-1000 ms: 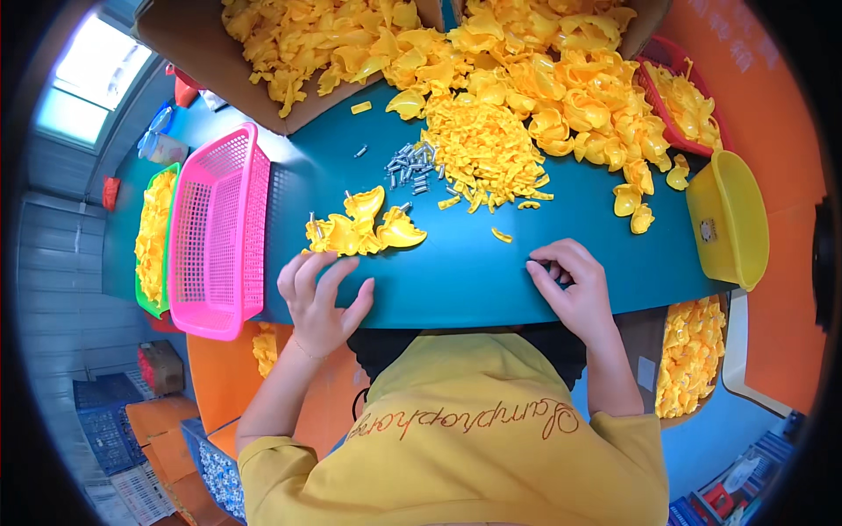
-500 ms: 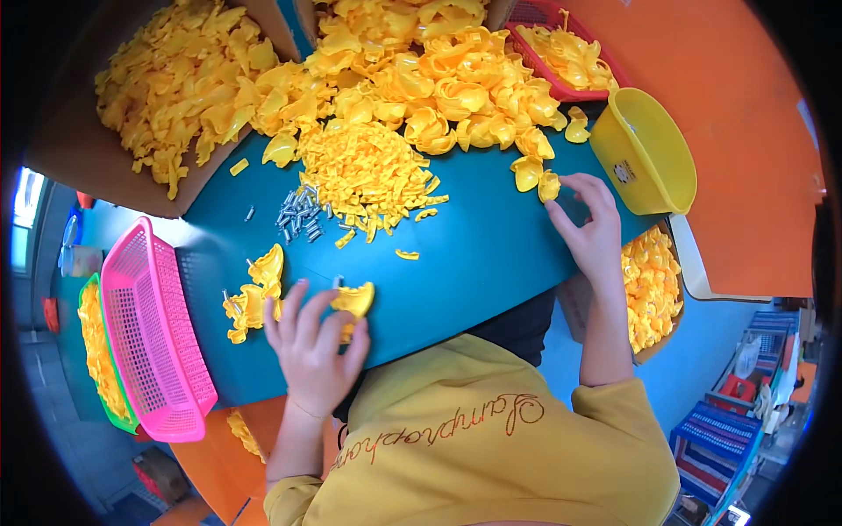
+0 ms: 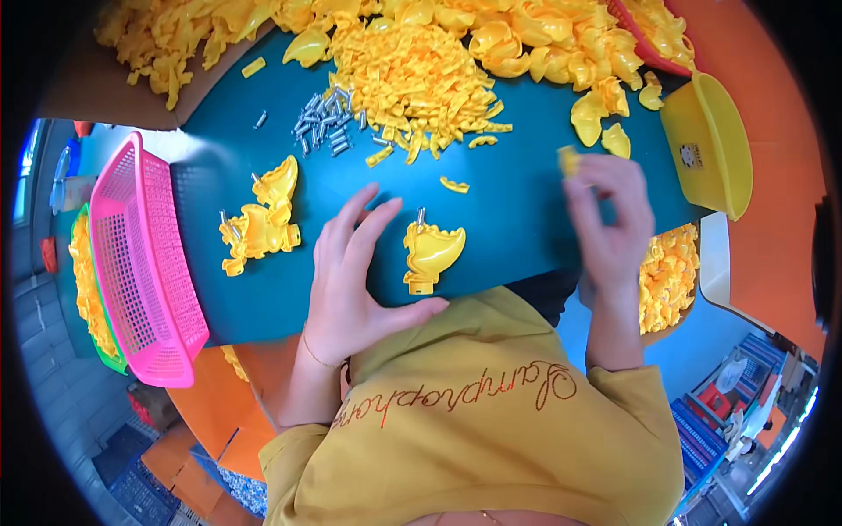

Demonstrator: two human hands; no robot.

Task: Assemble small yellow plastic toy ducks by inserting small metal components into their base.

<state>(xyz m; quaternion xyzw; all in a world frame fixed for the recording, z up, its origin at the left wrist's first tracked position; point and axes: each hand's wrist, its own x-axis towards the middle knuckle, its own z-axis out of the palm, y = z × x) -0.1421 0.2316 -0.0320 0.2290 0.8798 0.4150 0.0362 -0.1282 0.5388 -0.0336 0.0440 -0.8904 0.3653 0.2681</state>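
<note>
My left hand (image 3: 364, 272) hovers over the near part of the teal table, thumb and fingers spread and nothing in its grasp. Between its thumb and fingertips, apart from them, lies a curved yellow plastic shell (image 3: 436, 250) with a metal pin standing up from it. Further left, more molded yellow pieces (image 3: 263, 230) with metal pins lie together. On the right, my right hand (image 3: 618, 210) is raised above the table, its thumb and fingers closed on a small yellow plastic piece (image 3: 569, 161). Motion blur and the fingers hide most of that piece's shape.
Small yellow strips (image 3: 412, 83) are heaped at the back middle, beside loose metal pins (image 3: 324, 121). Yellow shells (image 3: 544, 39) pile up behind. A pink basket (image 3: 140, 272) stands left, a yellow bin (image 3: 712, 145) right. A box of yellow parts (image 3: 668, 280) sits below the table edge.
The right hand has picked up a yellow piece beside the shells and drawn it toward me. The left hand has come off the pinned shell and spread its fingers. The view has shifted.
</note>
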